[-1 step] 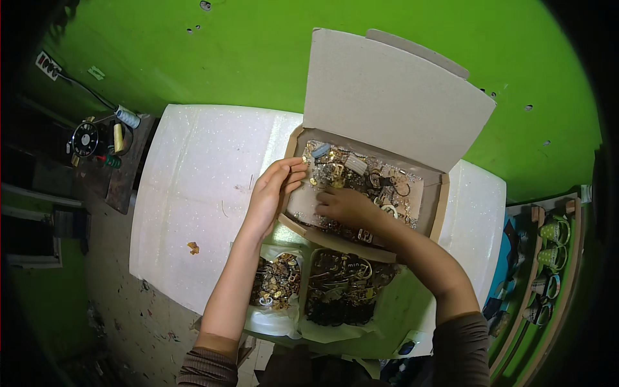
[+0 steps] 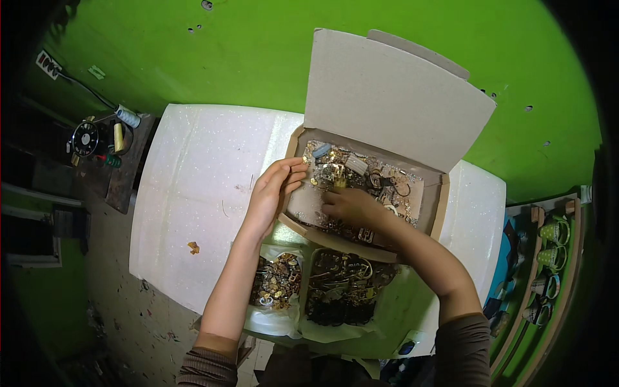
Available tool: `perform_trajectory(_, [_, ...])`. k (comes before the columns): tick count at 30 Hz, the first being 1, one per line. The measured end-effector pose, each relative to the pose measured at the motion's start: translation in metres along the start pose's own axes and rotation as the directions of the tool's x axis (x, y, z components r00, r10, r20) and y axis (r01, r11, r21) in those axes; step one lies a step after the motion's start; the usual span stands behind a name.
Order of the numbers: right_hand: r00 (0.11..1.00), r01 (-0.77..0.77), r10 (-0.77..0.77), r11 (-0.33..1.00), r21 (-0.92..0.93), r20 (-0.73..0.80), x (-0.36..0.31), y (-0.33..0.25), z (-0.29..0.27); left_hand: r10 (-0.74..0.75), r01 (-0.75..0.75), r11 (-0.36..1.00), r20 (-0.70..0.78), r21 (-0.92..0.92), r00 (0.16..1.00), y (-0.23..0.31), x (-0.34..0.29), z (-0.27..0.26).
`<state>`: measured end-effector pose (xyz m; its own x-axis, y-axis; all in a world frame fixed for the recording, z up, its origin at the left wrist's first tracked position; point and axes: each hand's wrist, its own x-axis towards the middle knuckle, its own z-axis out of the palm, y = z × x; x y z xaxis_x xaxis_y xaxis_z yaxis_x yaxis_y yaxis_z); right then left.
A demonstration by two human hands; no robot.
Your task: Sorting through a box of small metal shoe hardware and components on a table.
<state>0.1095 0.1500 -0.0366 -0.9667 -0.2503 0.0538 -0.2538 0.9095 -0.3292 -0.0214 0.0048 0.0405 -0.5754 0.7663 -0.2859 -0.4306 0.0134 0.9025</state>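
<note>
An open cardboard box (image 2: 440, 209) holds a spread of small metal and glittering trinkets, mostly gold and silver coloured. At its left wall, my left hand (image 2: 271, 190) has its fingers curled and pinched around a small gold-coloured piece (image 2: 305, 159). My right hand (image 2: 353, 208) reaches in over the near wall, its bent fingers down among the trinkets; what they hold, if anything, is hidden. Beyond the hands lie a grey-blue oblong piece (image 2: 321, 150) and a pale ribbed piece (image 2: 356, 164). A dark ring-shaped piece (image 2: 403, 188) is to the right.
Two lined containers of trinkets, a smaller one (image 2: 276, 320) and a larger one (image 2: 335, 332), stand before the box. Its raised lid (image 2: 396, 90) leans toward the green wall. A small orange-brown scrap (image 2: 193, 248) lies on the white glittery table (image 2: 200, 168). Shoes (image 2: 551, 258) hang on a rack at right.
My right hand has shifted slightly to the right inside the box. The left hand stays where it was.
</note>
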Motion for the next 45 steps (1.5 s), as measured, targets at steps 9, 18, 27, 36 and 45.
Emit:
perform_trajectory(9, [0.921, -0.386, 0.38, 0.919, -0.08, -0.089, -0.024, 0.013, -0.039, -0.008, 0.007, 0.999, 0.028, 0.033, 1.0, 0.001, -0.003, 0.005])
perform_trajectory(18, [0.988, 0.136, -0.138, 0.99, -0.045, -0.069, -0.016, 0.005, 0.016, -0.025, 0.015, 0.992, 0.075, 0.126, 0.997, -0.005, -0.007, 0.012])
perform_trajectory(27, [0.991, 0.137, -0.137, 0.99, -0.019, 0.006, -0.018, 0.01, 0.017, -0.062, 0.058, 0.994, 0.041, 0.092, 0.997, -0.012, -0.01, 0.009])
perform_trajectory(36, [0.86, -0.386, 0.505, 0.735, 0.558, -0.072, -0.017, 0.015, -0.011, -0.237, 0.237, 0.967, 0.012, -0.097, 0.971, -0.018, -0.01, 0.024])
perform_trajectory(45, [0.878, -0.267, 0.479, 0.53, 0.805, -0.023, 0.008, -0.025, -0.096, -0.078, 0.475, 0.454, 0.498, -0.754, 0.864, -0.063, 0.009, 0.029])
